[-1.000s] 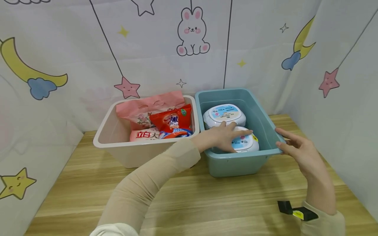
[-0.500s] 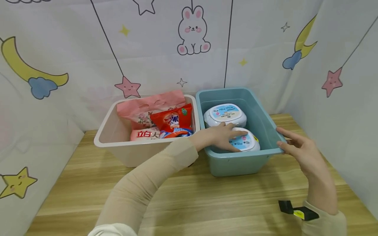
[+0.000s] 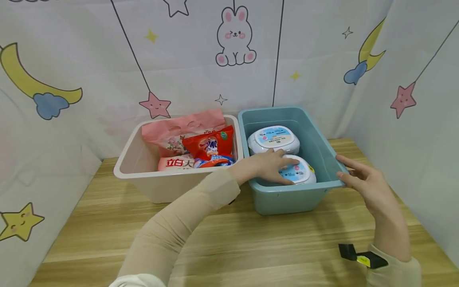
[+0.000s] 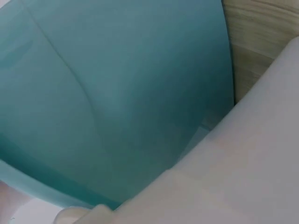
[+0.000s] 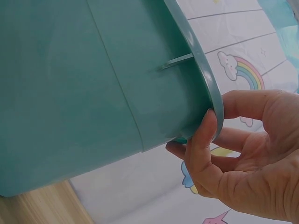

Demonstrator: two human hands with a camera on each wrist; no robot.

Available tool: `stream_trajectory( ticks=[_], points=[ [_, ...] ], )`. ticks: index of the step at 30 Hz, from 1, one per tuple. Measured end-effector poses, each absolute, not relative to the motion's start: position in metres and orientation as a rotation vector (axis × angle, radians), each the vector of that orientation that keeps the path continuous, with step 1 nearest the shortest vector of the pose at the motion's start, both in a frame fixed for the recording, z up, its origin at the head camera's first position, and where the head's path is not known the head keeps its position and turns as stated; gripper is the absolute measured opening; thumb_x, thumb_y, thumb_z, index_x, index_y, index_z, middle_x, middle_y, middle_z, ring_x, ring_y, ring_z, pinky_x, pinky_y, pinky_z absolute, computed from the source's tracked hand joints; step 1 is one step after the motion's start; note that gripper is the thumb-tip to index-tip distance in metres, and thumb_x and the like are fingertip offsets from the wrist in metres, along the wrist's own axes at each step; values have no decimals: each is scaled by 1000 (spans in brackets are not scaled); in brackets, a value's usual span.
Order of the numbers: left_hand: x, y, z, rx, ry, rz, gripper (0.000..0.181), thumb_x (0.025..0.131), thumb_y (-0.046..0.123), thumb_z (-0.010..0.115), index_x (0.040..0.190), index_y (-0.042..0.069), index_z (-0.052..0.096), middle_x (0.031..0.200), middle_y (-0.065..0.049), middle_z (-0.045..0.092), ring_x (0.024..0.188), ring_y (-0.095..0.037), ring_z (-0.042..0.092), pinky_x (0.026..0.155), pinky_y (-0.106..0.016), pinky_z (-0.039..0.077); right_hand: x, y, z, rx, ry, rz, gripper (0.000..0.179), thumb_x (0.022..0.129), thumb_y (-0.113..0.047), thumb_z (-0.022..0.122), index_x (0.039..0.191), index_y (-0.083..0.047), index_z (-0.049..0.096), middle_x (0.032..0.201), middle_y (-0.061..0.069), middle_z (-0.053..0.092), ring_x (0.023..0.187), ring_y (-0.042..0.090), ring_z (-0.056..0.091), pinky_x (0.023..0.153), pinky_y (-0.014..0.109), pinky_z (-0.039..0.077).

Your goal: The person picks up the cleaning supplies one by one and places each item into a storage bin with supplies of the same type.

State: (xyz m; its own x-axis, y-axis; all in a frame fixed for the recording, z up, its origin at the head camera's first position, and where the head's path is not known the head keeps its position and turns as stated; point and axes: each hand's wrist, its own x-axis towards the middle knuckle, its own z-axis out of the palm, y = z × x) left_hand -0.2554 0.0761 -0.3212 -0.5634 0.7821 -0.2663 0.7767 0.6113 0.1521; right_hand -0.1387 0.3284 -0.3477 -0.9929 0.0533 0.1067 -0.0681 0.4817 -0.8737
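Note:
In the head view my left hand (image 3: 269,166) reaches into the teal bin (image 3: 283,200) and lies over the nearer white tub (image 3: 305,173), thumb along its near side and fingers across its lid and far side. The tub has a blue label on its lid. Behind it sits a second white tub (image 3: 275,139) of the same kind. My right hand (image 3: 369,187) pinches the bin's front right corner. In the right wrist view the thumb of that hand (image 5: 252,172) presses the outside of the rim (image 5: 212,86). The left wrist view shows mostly the bin's outer wall (image 4: 117,84).
Left of the teal bin stands a cream bin (image 3: 172,186) holding a pink bag (image 3: 165,133), a red packet (image 3: 215,145) and a pink-and-white packet (image 3: 175,162). Both stand on a wooden table (image 3: 229,243), close to a patterned curtain (image 3: 193,59) at the back.
My left fingers have drawn slightly inward over the nearer tub. The right hand keeps its hold on the rim, and both bins stay in place.

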Motion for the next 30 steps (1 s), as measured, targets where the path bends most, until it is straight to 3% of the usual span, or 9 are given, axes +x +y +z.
stream_trajectory(
  ticks=[12, 20, 24, 27, 30],
  points=[
    [-246, 67, -314, 1290, 2605, 9, 64, 91, 53, 55, 148, 33, 35, 150, -2, 39, 130, -21, 43, 104, -42, 45, -137, 324, -345, -23, -2636, 1531, 55, 95, -25, 59, 146, -13, 41, 92, -21, 62, 79, 0, 58, 75, 10, 44],
    [-242, 61, -309, 1307, 2663, 138, 59, 93, 49, 55, 147, 30, 39, 148, -2, 43, 131, -20, 45, 103, -43, 46, -138, 325, -342, -19, -2631, 1503, 53, 98, -27, 55, 146, -13, 41, 111, -24, 52, 76, -1, 58, 71, 13, 49],
    [-238, 55, -307, 1283, 2698, 159, 60, 93, 49, 55, 147, 31, 38, 150, -2, 42, 134, -22, 43, 104, -47, 45, -144, 320, -335, -69, -2746, 1337, 56, 98, -39, 52, 147, -14, 40, 123, -1, 54, 87, 2, 54, 73, 24, 46],
    [-235, 51, -307, 1273, 2721, 170, 60, 93, 50, 54, 147, 31, 37, 151, -2, 41, 136, -23, 42, 107, -50, 42, -147, 315, -330, -70, -2814, 1220, 58, 98, -42, 49, 147, -12, 39, 137, 20, 46, 106, 19, 51, 75, 35, 44],
    [-231, 47, -306, 1248, 2750, 176, 60, 93, 51, 54, 147, 31, 38, 152, -2, 40, 137, -23, 40, 109, -53, 39, -150, 310, -325, -14, -2844, 1120, 57, 99, -39, 48, 146, -7, 40, 143, 29, 40, 115, 41, 46, 76, 49, 47]
  ],
)
